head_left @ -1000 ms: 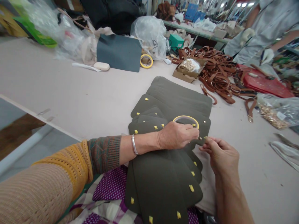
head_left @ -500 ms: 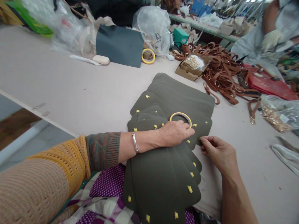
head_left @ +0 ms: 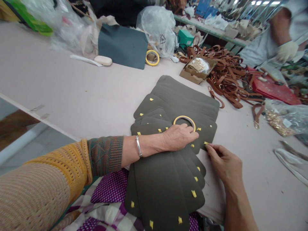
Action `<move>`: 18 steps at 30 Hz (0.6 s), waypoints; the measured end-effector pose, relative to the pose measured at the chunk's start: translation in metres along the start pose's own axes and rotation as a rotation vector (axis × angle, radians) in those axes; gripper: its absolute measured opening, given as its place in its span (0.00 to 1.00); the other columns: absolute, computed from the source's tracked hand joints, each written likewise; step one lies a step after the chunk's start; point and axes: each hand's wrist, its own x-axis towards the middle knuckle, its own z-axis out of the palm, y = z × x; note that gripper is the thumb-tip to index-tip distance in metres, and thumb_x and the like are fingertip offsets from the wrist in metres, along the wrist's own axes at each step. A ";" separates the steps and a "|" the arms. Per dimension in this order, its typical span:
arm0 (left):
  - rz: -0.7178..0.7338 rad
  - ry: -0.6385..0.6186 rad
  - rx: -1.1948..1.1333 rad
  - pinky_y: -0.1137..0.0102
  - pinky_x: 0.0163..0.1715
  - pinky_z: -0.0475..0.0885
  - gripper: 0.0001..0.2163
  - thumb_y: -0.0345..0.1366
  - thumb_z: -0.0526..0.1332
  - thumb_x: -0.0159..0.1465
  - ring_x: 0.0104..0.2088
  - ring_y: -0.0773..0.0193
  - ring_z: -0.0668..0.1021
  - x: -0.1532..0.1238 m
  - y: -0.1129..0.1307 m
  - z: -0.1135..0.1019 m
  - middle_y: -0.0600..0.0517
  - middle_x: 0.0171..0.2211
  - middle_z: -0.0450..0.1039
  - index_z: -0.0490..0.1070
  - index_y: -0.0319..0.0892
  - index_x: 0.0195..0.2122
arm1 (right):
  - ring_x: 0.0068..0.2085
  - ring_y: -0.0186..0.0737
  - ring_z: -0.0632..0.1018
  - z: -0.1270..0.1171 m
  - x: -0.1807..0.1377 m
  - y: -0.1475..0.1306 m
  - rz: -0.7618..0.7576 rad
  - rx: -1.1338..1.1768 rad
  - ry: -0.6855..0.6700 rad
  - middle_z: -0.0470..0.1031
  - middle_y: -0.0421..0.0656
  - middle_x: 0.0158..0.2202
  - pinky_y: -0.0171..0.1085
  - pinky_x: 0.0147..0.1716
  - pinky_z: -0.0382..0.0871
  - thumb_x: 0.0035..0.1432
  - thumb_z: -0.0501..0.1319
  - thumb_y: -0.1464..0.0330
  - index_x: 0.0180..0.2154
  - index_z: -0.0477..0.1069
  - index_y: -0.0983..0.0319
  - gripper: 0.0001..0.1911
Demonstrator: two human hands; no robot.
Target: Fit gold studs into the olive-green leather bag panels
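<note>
A fanned stack of dark olive leather panels [head_left: 183, 96] lies on the pale table, each dotted with small yellow tape tabs. My left hand [head_left: 179, 137] rests closed and palm-down on the top panel, just below a yellow tape roll [head_left: 184, 121] lying on the stack. My right hand [head_left: 222, 162] pinches a small yellow tape tab [head_left: 206, 143] at the panel's right edge. More olive panels [head_left: 163, 186] hang over my lap.
Back of the table: a dark grey panel [head_left: 122, 46], a second tape roll [head_left: 152, 57], a clear plastic bag [head_left: 157, 29], a cardboard box of gold hardware [head_left: 197, 69], a heap of brown straps [head_left: 226, 73], a red piece [head_left: 276, 89]. Another person's gloved hand [head_left: 286, 50] works far right.
My left hand has slid from pinching at the panel's edge to resting by the tape roll. My right hand lowered to the panel's edge with the tab.
</note>
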 end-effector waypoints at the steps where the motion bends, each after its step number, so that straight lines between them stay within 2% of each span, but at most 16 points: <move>1: -0.002 -0.002 -0.001 0.68 0.27 0.67 0.09 0.26 0.50 0.66 0.37 0.59 0.73 0.000 0.000 0.000 0.47 0.39 0.71 0.67 0.41 0.43 | 0.31 0.44 0.79 0.001 0.001 -0.002 -0.013 -0.048 0.014 0.81 0.46 0.31 0.39 0.34 0.71 0.54 0.59 0.52 0.34 0.80 0.60 0.20; 6: -0.011 -0.012 -0.010 0.68 0.27 0.68 0.09 0.27 0.50 0.66 0.36 0.58 0.74 0.000 0.000 -0.001 0.48 0.37 0.71 0.67 0.40 0.42 | 0.31 0.45 0.79 0.006 0.009 -0.012 -0.057 -0.178 0.016 0.81 0.45 0.31 0.39 0.33 0.70 0.55 0.57 0.56 0.32 0.79 0.58 0.17; 9: -0.011 0.002 -0.014 0.67 0.27 0.68 0.09 0.27 0.50 0.66 0.36 0.58 0.74 0.000 0.000 -0.002 0.48 0.37 0.71 0.68 0.40 0.41 | 0.29 0.42 0.78 0.007 0.013 -0.013 -0.151 -0.217 -0.019 0.80 0.44 0.32 0.39 0.32 0.69 0.56 0.56 0.58 0.35 0.78 0.59 0.16; 13: -0.018 0.061 -0.039 0.67 0.30 0.70 0.10 0.28 0.50 0.67 0.36 0.60 0.75 -0.001 -0.001 -0.004 0.50 0.38 0.71 0.69 0.41 0.42 | 0.33 0.41 0.79 0.002 0.014 -0.008 -0.262 -0.203 -0.087 0.80 0.44 0.34 0.38 0.35 0.70 0.58 0.54 0.60 0.37 0.78 0.60 0.16; 18: 0.029 0.105 -0.171 0.72 0.33 0.71 0.12 0.33 0.49 0.70 0.38 0.65 0.76 -0.001 -0.003 -0.007 0.52 0.39 0.73 0.69 0.44 0.48 | 0.33 0.42 0.80 -0.010 0.010 -0.003 -0.207 -0.127 -0.243 0.81 0.41 0.33 0.38 0.35 0.71 0.56 0.57 0.59 0.33 0.79 0.57 0.13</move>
